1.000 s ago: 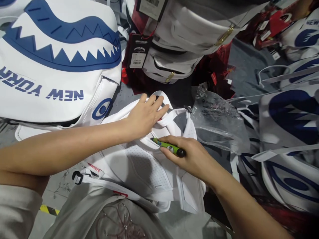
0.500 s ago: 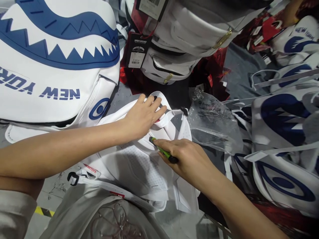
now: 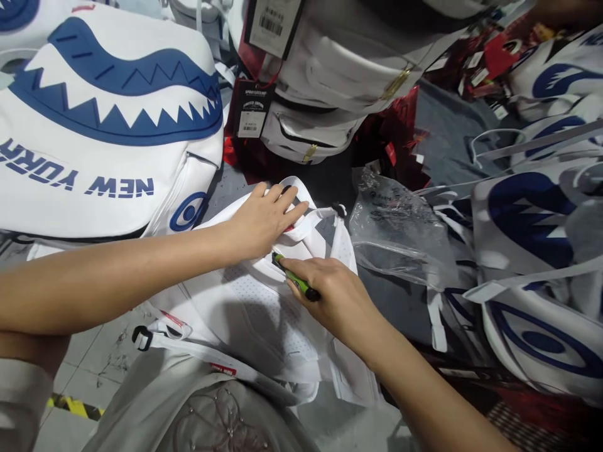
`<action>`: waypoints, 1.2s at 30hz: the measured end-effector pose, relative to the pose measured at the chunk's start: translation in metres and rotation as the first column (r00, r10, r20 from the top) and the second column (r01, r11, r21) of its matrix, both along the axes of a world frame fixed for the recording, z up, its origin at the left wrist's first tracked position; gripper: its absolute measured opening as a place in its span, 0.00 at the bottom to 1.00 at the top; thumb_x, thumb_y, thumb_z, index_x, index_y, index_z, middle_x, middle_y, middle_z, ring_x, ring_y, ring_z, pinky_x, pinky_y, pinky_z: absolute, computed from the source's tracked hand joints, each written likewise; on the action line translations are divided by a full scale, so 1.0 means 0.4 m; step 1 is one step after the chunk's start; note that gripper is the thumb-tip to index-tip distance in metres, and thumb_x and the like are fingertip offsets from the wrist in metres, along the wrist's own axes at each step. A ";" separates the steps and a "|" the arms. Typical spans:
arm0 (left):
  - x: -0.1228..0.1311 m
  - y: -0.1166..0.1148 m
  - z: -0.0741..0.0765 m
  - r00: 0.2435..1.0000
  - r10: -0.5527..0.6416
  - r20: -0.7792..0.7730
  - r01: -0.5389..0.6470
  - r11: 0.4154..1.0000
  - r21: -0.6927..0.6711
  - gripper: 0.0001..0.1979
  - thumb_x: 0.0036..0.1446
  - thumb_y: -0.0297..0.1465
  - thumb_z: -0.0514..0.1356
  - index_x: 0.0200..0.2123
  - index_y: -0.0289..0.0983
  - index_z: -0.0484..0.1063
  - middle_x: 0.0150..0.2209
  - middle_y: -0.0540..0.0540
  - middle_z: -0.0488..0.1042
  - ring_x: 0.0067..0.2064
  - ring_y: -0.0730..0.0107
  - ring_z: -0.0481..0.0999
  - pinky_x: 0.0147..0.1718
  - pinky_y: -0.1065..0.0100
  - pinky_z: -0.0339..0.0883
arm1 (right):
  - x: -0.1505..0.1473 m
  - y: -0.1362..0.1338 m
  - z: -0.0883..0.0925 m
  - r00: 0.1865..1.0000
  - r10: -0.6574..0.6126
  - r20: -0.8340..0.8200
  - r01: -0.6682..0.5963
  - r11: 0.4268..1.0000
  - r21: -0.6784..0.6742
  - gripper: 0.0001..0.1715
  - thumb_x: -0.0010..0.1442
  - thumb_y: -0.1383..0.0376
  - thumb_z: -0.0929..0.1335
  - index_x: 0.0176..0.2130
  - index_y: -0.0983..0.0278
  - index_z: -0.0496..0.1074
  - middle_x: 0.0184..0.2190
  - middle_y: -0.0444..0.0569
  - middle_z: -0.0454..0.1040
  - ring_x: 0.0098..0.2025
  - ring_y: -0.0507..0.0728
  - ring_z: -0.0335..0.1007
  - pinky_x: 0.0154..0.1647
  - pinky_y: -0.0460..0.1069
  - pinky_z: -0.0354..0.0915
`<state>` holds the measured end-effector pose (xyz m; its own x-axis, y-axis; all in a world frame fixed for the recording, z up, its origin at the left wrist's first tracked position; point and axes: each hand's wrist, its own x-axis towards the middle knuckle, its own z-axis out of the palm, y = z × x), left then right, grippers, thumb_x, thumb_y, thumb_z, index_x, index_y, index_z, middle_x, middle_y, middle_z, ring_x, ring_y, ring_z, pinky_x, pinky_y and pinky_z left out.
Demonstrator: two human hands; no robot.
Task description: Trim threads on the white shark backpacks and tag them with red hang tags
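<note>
A white backpack (image 3: 226,333) lies in front of me with its perforated back panel and straps facing up. My left hand (image 3: 257,220) rests palm down across its top near the handle, fingers spread over the white fabric. In my right hand (image 3: 325,282) is a slim green-and-black utility knife (image 3: 299,280). Its tip points up and left at the fabric just below my left hand. How far the tip touches the fabric is too small to tell. A white strap with a black buckle (image 3: 142,338) hangs toward my lap.
A white backpack (image 3: 113,150) with blue shark teeth stands at left. Stacked white bags (image 3: 320,81) with a hanging black tag (image 3: 253,110) are at the back. A clear plastic bag (image 3: 396,220) lies right of the work, beside more white-and-blue bags (image 3: 522,213).
Both hands and the knife appear slightly further left, with the whole view shifted a little. My left hand keeps its place on the backpack, and my right hand still holds the knife.
</note>
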<state>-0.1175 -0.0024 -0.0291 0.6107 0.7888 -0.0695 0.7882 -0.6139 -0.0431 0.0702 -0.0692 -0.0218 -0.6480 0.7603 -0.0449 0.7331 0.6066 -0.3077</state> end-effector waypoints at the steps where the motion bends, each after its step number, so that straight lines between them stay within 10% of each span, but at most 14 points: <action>1: -0.007 0.003 0.011 0.999 0.010 -0.033 -0.012 0.999 -0.037 0.49 0.52 0.37 0.68 0.71 0.40 0.46 0.72 0.34 0.45 0.66 0.40 0.55 0.59 0.49 0.55 | 0.003 -0.006 -0.008 0.999 -0.023 -0.026 0.023 1.000 0.017 0.16 0.62 0.68 0.67 0.49 0.60 0.78 0.38 0.49 0.82 0.38 0.58 0.78 0.39 0.51 0.68; 7: -0.052 -0.004 0.056 0.965 0.211 -0.153 -0.240 0.949 -0.203 0.65 0.44 0.38 0.73 0.72 0.48 0.30 0.74 0.34 0.31 0.65 0.32 0.56 0.51 0.48 0.67 | -0.023 -0.018 -0.064 0.966 -0.044 -0.255 0.068 0.994 0.086 0.17 0.63 0.66 0.67 0.51 0.60 0.77 0.41 0.48 0.83 0.39 0.58 0.79 0.43 0.54 0.68; 15: -0.056 -0.036 0.032 0.923 0.359 -0.137 -0.373 0.924 -0.087 0.61 0.49 0.34 0.69 0.72 0.43 0.27 0.72 0.27 0.40 0.60 0.39 0.65 0.47 0.56 0.70 | -0.076 -0.001 -0.103 0.917 -0.083 -0.391 0.113 0.992 0.055 0.18 0.64 0.66 0.67 0.53 0.60 0.76 0.44 0.50 0.82 0.43 0.58 0.79 0.44 0.54 0.67; 23: -0.119 -0.027 0.044 0.967 0.240 0.087 -0.207 0.936 -0.284 0.50 0.55 0.26 0.59 0.72 0.42 0.29 0.67 0.33 0.54 0.58 0.58 0.71 0.47 0.67 0.68 | -0.055 -0.019 -0.092 0.897 -0.103 -0.430 0.141 0.988 0.057 0.17 0.65 0.64 0.67 0.52 0.60 0.77 0.41 0.49 0.82 0.40 0.59 0.79 0.43 0.55 0.69; 36: -0.174 0.006 0.020 0.933 0.302 0.195 -0.199 0.886 -0.420 0.53 0.55 0.30 0.60 0.72 0.42 0.25 0.69 0.33 0.55 0.61 0.54 0.69 0.52 0.61 0.67 | -0.107 -0.018 -0.101 0.834 -0.171 -0.524 0.229 0.972 0.048 0.15 0.60 0.66 0.69 0.47 0.58 0.79 0.38 0.47 0.83 0.38 0.58 0.79 0.41 0.54 0.70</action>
<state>-0.1873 -0.0001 -0.0210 0.4341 0.8582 -0.2738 0.8704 -0.3212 0.3733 0.0274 -0.0765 -0.0624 -0.3885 0.8573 0.3378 0.5963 0.5134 -0.6171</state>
